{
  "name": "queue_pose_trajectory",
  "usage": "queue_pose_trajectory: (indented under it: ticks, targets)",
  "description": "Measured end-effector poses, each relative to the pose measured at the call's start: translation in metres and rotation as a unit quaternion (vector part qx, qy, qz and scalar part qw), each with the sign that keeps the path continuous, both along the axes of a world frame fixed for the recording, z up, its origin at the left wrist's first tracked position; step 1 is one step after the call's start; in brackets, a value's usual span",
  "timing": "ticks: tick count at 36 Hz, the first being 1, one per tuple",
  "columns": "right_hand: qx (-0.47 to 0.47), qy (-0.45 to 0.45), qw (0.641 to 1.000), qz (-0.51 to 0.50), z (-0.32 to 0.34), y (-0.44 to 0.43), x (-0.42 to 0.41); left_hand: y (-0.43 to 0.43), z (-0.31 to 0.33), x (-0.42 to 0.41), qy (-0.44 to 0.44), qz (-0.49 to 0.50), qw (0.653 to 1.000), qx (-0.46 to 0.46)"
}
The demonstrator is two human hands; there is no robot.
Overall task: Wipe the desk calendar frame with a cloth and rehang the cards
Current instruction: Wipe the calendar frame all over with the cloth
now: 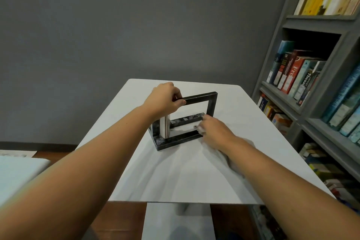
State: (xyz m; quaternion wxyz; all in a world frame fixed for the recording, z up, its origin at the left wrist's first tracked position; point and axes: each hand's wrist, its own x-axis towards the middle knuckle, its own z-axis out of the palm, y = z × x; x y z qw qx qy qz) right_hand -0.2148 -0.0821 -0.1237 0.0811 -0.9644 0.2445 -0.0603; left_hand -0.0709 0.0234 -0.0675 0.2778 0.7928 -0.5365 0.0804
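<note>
Two bare forearms reach in from the near edge and stretch over the white rectangular tabletop (243,142). Far left, beyond that table, a white flat surface (17,171) sits low above the brown wooden floor. Moving right, the left hand (165,99) is closed around the top bar of the black rectangular metal desk calendar frame (211,103), fingers wrapped over the bar at its left corner and thumb pressed beneath. That frame stands upright on its dark, mottled base near the middle of the table, toward the far side. A stack of pale calendar cards (165,126) stands upright at the left end of the base, just below the left hand. Further right, the right hand (214,132) is clamped on a white cloth (229,160), pressing it against the lower right part of the frame; the cloth is blurred. Along the right wall stands a grey bookshelf (329,76) packed with books.
</note>
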Motion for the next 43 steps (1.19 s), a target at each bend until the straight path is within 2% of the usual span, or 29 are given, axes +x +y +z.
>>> queue_pose_trajectory:
  ticks: [3,5,8,13,15,18,21,24,32,43]
  targets:
    - [-0.012,-0.004,1.0,-0.003,-0.004,0.003,0.001,0.004,-0.006,0.002,-0.041,0.02,0.999,-0.013]
    - [-0.017,-0.016,1.0,0.001,-0.006,0.003,0.0,0.009,-0.012,0.001,-0.03,0.033,0.996,-0.074]
    - [-0.015,-0.026,1.0,0.001,-0.008,0.002,0.0,0.021,-0.024,-0.006,0.094,0.02,0.976,-0.197]
    - [-0.012,-0.024,1.0,0.003,-0.007,0.001,0.001,0.03,-0.042,-0.008,0.323,0.005,0.913,-0.249]
    - [-0.007,-0.026,1.0,0.006,-0.007,0.001,0.001,0.031,-0.047,-0.006,0.369,0.002,0.896,-0.248]
    - [-0.002,-0.031,0.999,0.006,-0.008,0.002,0.0,0.032,-0.056,-0.003,0.387,0.011,0.894,-0.224]
    - [-0.001,-0.034,0.999,0.008,-0.007,0.003,-0.001,0.031,-0.057,-0.002,0.442,-0.02,0.867,-0.228]
    - [0.0,-0.028,1.0,0.007,-0.006,0.005,-0.002,0.03,-0.054,0.001,0.445,-0.033,0.868,-0.218]
    - [0.008,-0.024,1.0,0.005,-0.004,0.006,-0.001,0.029,-0.051,0.011,0.492,-0.087,0.845,-0.192]
    - [0.025,-0.026,0.999,-0.001,-0.004,0.002,-0.001,0.024,-0.057,0.005,0.449,-0.046,0.861,-0.234]
